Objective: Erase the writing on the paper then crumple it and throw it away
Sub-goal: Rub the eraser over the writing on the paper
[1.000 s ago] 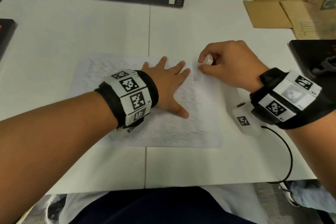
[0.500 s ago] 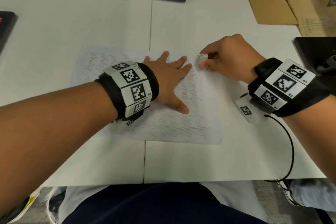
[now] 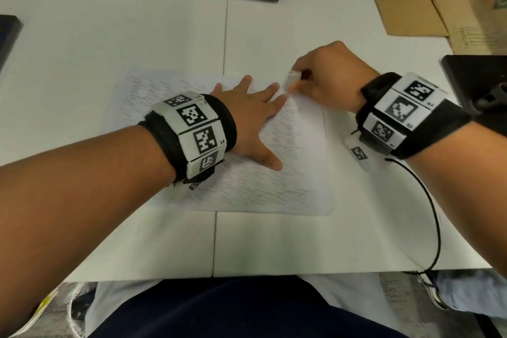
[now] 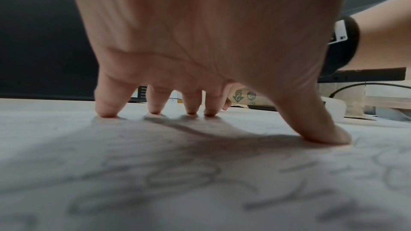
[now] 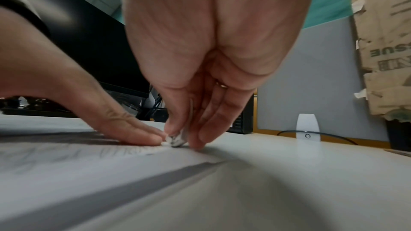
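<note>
1. Paper (image 3: 288, 173): a single sheet lying flat on the white table (image 3: 137, 35), directly in front of the person and straddling the table's centre seam. Its long axis runs left to right. Pencilled script covers most of the sheet; the strip along its right edge looks paler, though blur prevents saying how clean it is.

2. Eraser (image 3: 292, 76): a small white block standing at the paper's far right corner, its lower end on or just above the sheet. In the right wrist view its worn tip (image 5: 175, 141) meets the surface beside a few pale crumbs.

3. Right hand (image 3: 329, 77): the nearer hand to the working corner. Thumb and fingers are curled in a pinch round the eraser. It lies to the right of the left fingertips and almost touching them.

4. Left hand (image 3: 247, 118): spread flat on the upper middle of the paper, fingers straight and splayed, holding nothing. The left wrist view shows fingertips (image 4: 106, 111) and thumb pressing the sheet down.

5. Deciding relation: the unerased writing lies left of and nearer than the eraser, largely under and around the left hand. Judged from this, rubbing must travel leftward and toward the person, and the bracing hand will need to shift.
</note>
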Tool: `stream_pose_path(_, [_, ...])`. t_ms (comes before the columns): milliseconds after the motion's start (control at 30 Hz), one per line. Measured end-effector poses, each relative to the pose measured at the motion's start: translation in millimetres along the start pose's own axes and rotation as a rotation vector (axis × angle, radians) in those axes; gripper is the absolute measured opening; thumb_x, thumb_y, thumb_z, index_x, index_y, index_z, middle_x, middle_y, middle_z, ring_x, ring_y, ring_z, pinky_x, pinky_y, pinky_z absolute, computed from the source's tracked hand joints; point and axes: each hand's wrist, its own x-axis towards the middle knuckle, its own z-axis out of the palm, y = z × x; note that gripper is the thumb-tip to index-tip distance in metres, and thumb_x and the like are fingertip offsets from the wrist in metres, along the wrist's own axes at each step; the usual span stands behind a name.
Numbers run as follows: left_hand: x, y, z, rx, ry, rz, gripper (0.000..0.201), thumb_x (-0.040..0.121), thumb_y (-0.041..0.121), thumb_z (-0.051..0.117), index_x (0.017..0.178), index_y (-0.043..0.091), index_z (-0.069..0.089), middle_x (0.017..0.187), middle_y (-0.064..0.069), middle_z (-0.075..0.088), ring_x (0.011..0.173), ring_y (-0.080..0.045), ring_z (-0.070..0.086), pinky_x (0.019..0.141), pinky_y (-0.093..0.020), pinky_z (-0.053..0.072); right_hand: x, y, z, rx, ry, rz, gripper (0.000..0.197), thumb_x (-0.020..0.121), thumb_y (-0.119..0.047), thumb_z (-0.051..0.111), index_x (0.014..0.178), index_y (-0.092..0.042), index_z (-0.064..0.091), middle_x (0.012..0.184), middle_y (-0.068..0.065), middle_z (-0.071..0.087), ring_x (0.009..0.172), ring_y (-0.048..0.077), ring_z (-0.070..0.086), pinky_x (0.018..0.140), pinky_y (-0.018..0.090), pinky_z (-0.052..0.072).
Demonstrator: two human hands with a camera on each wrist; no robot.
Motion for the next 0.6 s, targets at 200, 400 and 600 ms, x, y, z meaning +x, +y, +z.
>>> stream_pose_path(200, [1, -3, 2, -0.018, 0.003, -0.014, 0.128, 0.056, 0.094, 0.049, 0.152, 0.038, -0.015, 0.158, 0.018, -0.023, 0.148, -0.029, -0.017, 0.115, -0.063, 0.006, -34, -9, 7, -0.051, -0.115, -0.056, 0.029, 0.1, -0.032, 0.062, 0.116, -0.011, 0.073, 0.104, 0.011, 0.068, 0.097, 0.03, 0.063, 0.088, 0.044, 0.053])
stream_pose_path(400, [3, -2, 1, -0.003, 0.001, -0.001, 0.128, 0.057, 0.093, 0.049, 0.152, 0.036, -0.016, 0.158, 0.017, -0.023, 0.148, -0.031, -0.017, 0.115, -0.065, 0.006, -42, -10, 9, -0.062, -0.112, -0.054, 0.023, 0.1, -0.024, 0.059, 0.11, -0.011, 0.075, 0.102, 0.01, 0.069, 0.093, 0.028, 0.063, 0.087, 0.044, 0.053])
stream_pose_path(600, [1, -3, 1, 0.015, 0.009, -0.015, 0.128, 0.057, 0.094, 0.046, 0.152, 0.036, -0.016, 0.158, 0.016, -0.023, 0.148, -0.03, -0.016, 0.115, -0.064, 0.007, -2, -8, 1, -0.078, -0.043, 0.022, 0.03, 0.1, -0.022, 0.058, 0.096, 0.005, 0.071, 0.09, 0.02, 0.07, 0.087, 0.036, 0.064, 0.075, 0.041, 0.053])
